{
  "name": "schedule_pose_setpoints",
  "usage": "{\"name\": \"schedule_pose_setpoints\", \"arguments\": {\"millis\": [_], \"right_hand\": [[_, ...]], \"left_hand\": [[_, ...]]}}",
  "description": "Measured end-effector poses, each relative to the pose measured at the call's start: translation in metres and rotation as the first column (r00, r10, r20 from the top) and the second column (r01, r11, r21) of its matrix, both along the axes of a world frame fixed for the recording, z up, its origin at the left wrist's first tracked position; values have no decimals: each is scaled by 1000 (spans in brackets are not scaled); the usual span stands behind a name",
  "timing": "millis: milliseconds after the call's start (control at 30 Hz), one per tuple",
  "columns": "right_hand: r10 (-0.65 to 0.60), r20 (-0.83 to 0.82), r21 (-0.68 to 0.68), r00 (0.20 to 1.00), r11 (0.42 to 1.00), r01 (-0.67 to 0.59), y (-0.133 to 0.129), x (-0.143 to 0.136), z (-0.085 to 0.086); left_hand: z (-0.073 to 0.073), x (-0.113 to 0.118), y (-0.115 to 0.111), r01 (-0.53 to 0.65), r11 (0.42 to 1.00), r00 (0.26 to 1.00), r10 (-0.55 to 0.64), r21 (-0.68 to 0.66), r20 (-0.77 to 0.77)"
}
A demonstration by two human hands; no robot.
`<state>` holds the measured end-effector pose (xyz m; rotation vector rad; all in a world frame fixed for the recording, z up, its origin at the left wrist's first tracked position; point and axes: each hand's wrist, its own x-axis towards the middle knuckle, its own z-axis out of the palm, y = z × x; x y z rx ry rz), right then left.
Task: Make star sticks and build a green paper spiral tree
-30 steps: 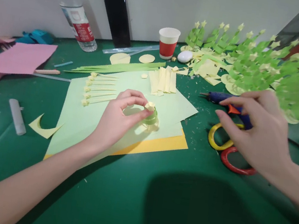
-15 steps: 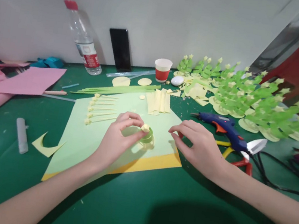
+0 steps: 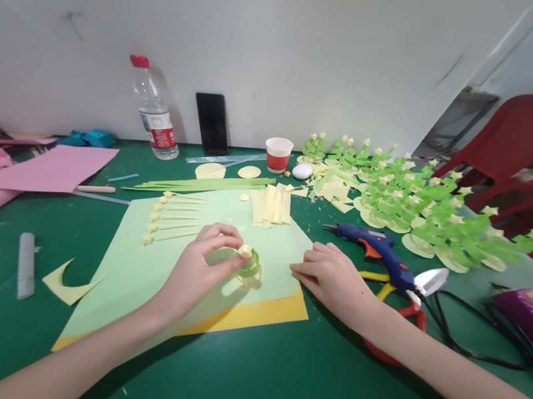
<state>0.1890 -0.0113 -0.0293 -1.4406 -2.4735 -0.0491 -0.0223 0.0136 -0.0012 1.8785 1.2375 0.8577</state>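
Note:
My left hand [image 3: 200, 266] pinches a small paper flower by its pale yellow star head, between thumb and fingertips. Below the head hangs the flower's curled green paper strip [image 3: 252, 267], over a pale round base on the light green sheet [image 3: 123, 271]. My right hand [image 3: 329, 280] rests at the sheet's right edge, fingers drawn together with nothing visible in them. A row of star-tipped paper stems [image 3: 175, 217] lies left of the flower. Folded pale yellow strips [image 3: 273, 206] lie beyond it.
A blue glue gun [image 3: 375, 244] and red-handled scissors [image 3: 427, 286] lie right of my right hand. Finished paper plants [image 3: 412, 202] crowd the back right. A bottle [image 3: 159, 125], a phone [image 3: 212, 123] and a paper cup [image 3: 278, 155] stand along the wall. Pink paper [image 3: 58, 170] lies left.
My right hand has lowered onto the table beside the sheet, its fingers closer together. My left hand still holds the flower. The view has tilted up and shifted.

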Motion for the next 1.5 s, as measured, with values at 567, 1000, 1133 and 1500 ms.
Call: {"name": "schedule_pose_setpoints", "arguments": {"millis": [567, 1000, 1133, 1500], "right_hand": [[-278, -38, 161, 960, 946, 281, 17, 47, 24], [-195, 5, -43, 981, 980, 195, 17, 21, 23], [-135, 114, -79, 984, 986, 145, 17, 1, 5], [126, 194, -79, 973, 991, -112, 12, 21, 7]], "left_hand": [[0, 0, -1, -2, 999, 1000, 3, 41, -24], [-3, 3, -7, -34, 996, 998, 39, 85, -56], [-2, 3, -8, -43, 995, 997, 48, 89, -57], [-3, 3, -8, -45, 994, 997, 50, 98, -52]]}}
